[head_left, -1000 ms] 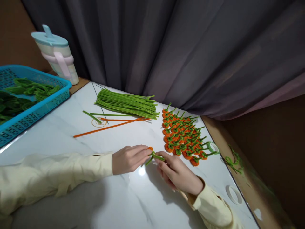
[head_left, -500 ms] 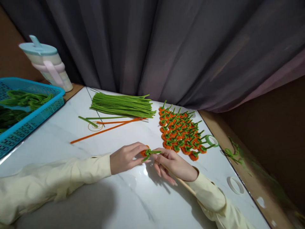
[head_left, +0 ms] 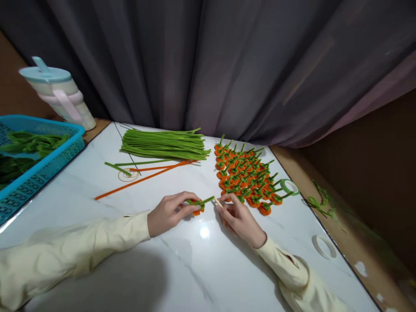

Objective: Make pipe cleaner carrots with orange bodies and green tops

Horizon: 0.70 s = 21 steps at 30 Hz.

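Observation:
My left hand [head_left: 170, 210] pinches a small orange pipe-cleaner flower with a green stem [head_left: 197, 204] just above the white table [head_left: 182, 268]. Just right of it, my right hand [head_left: 238, 215] is curled, its fingertips holding a thin pale stick [head_left: 218, 202] that points at the stem's free end. Beyond my right hand lies a pile of several finished orange-and-green flowers [head_left: 247, 177].
A bundle of green pipe cleaners [head_left: 162, 145] lies at the back, with loose orange pipe cleaners [head_left: 143, 177] in front. A blue basket [head_left: 39, 167] of green pieces and a lidded jug [head_left: 58, 93] stand left. Tape rolls [head_left: 289, 186] [head_left: 322, 246] lie right, by the table edge.
The green stem has gone from looped round the flower to sticking out straight right. My right hand let go of it and now holds the pale stick at its tip.

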### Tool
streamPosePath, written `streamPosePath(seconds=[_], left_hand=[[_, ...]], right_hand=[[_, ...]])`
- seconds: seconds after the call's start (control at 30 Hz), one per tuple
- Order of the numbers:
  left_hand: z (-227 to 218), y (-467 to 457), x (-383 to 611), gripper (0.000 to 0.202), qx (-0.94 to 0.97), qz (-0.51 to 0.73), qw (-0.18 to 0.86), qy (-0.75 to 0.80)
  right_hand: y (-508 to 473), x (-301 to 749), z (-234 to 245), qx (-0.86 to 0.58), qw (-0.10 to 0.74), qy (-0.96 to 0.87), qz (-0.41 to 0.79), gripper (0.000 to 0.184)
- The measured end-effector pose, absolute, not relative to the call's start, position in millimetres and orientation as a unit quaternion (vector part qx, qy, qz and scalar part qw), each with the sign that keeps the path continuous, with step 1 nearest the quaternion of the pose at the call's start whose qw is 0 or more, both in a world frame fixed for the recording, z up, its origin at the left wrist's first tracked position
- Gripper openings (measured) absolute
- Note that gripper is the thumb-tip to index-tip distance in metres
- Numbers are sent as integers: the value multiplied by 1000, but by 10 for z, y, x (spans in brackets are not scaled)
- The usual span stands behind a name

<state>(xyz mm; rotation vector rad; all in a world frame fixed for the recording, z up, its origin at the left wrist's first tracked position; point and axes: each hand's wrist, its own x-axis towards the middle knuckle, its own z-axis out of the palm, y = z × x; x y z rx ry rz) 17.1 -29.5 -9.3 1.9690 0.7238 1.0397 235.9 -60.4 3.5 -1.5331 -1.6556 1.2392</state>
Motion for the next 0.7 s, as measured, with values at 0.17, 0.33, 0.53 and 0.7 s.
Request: streamPosePath(seconds=[0.17,0.33,0.53,0.7], left_hand=[[-78,-324,178,15,784,401,391,267],[-71,-360,187,15,800,399,374,246],[-55,-375,190,17,816,381,355,250],[-57,-404,203,17,812,375,383,233]], right_hand=[[-663,2335,-111,-560,237,-776,167,15],[-702,2327,-88,-510,236,-825,69,17],[-789,2230,16,-365,407,-814,198,12],[-819,2164,11,-362,438,-784,250,11]])
